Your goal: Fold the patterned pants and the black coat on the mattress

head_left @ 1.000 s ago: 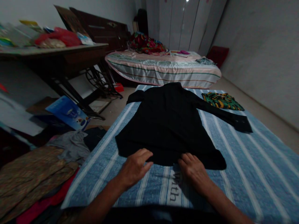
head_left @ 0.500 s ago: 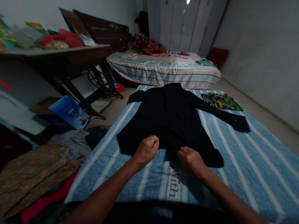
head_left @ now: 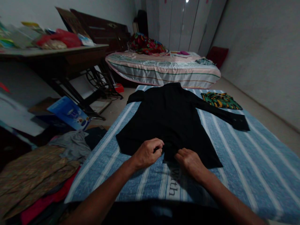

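- Pinching the cloth with bent fingers, or so it appears, the left hand (head_left: 148, 153) is at the near hem (head_left: 169, 159) of the black shirt (head_left: 168, 120); its fingertips partly hide what they grip.
- The right hand (head_left: 190, 161) seems closed on the same hem, just beside the left, knuckles up.
- Between the two hands the fabric bunches and dips in a short, dark fold, so the step in hand looks like adjusting the bottom edge.
- A next move seems to call for an even grip on both sides and a gentle pull apart, lest the gathered part crease.
- The shirt lies spread out, collar (head_left: 173, 85) at the far end, body widening towards the person; it looks thin and soft, with faint wrinkles. Which face is up, I cannot tell.
- One sleeve (head_left: 214, 111) stretches out to the person's right, its cuff (head_left: 240, 122) flat; the other (head_left: 136, 97) shows only a short part.
- Beneath it all is a blue striped bedspread (head_left: 260, 170), with a green-and-yellow patterned cloth (head_left: 221, 100) beyond the outstretched sleeve.
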The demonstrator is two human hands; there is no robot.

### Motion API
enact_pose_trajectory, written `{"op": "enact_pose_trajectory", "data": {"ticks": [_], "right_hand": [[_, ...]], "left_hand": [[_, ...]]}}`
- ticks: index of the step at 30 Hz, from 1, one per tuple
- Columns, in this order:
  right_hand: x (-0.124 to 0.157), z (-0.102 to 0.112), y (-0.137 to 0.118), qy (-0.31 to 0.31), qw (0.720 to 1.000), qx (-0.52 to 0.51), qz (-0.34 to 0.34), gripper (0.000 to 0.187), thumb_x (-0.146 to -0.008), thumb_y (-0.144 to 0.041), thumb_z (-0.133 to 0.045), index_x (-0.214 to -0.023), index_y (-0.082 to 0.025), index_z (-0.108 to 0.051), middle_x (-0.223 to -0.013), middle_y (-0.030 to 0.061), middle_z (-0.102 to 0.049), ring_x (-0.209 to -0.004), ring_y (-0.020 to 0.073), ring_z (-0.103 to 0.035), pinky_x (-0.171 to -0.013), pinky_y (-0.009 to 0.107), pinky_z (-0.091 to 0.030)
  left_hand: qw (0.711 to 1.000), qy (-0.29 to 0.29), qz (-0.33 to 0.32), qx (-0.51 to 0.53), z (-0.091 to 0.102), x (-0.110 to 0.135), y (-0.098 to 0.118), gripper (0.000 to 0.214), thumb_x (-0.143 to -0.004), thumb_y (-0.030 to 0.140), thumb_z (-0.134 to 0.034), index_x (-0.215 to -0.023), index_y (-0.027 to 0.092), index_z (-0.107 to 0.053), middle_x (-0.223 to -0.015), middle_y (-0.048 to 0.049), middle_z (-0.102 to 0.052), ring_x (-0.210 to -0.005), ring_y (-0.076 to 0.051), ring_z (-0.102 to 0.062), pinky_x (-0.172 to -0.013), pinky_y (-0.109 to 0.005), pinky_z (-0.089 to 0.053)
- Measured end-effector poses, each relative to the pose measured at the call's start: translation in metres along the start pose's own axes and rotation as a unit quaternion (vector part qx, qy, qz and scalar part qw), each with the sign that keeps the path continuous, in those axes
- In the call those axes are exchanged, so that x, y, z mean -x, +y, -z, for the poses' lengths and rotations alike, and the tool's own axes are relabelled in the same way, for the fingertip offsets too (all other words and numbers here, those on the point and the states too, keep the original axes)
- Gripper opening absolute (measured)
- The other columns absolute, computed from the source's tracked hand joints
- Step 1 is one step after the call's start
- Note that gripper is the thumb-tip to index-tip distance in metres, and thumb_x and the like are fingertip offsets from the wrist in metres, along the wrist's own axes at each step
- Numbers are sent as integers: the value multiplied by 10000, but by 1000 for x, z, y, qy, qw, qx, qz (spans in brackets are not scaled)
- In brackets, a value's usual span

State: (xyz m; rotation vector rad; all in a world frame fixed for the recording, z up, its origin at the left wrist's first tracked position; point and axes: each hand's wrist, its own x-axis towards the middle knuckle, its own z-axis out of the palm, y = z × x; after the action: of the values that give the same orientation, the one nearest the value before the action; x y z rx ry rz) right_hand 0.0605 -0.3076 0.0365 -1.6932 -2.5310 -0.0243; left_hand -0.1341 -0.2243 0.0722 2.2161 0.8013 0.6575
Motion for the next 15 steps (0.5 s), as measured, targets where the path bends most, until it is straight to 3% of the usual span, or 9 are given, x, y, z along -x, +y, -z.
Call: {"op": "enact_pose_trajectory", "data": {"ticks": [7, 9, 12, 15], "right_hand": [[1, -4, -3, -22, 1000, -7, 9, 165, -830, -57, -506, -771, -187, -587, -770, 24, -596, -722, 159, -516, -625, 280, -321], [1, -4, -3, -28, 1000, -9, 10, 157, -822, -61, -515, -772, -188, -593, -776, 25, -597, -729, 164, -520, -627, 285, -324], [1, -4, -3, -31, 999, -14, 9, 164, -830, -63, -502, -782, -187, -598, -784, 29, -598, -735, 167, -521, -636, 286, -330], [1, -5, -2, -29, 999, -13, 9, 169, -829, -58, -493, -787, -183, -598, -784, 37, -597, -732, 167, -518, -637, 285, -332]], "left_hand": [[996, -70, -22, -57, -22, 18, -20, 100, -751, 98, -484, -715, 173, -540, -941, -56, -634, -860, -160, -606, -771, -260, -473], [993, -78, -25, -80, -24, 20, -21, 106, -755, 130, -519, -836, 180, -565, -972, -52, -625, -896, -176, -591, -803, -288, -474], [987, -85, -55, -124, -27, 21, -19, 333, -731, 173, -591, -1060, 182, -542, -1064, -69, -598, -998, -220, -545, -874, -348, -456], [977, -92, -78, -178, -32, 22, -15, 404, -729, 187, -604, -1123, 167, -515, -1134, -92, -557, -1044, -246, -502, -895, -376, -439]]}}
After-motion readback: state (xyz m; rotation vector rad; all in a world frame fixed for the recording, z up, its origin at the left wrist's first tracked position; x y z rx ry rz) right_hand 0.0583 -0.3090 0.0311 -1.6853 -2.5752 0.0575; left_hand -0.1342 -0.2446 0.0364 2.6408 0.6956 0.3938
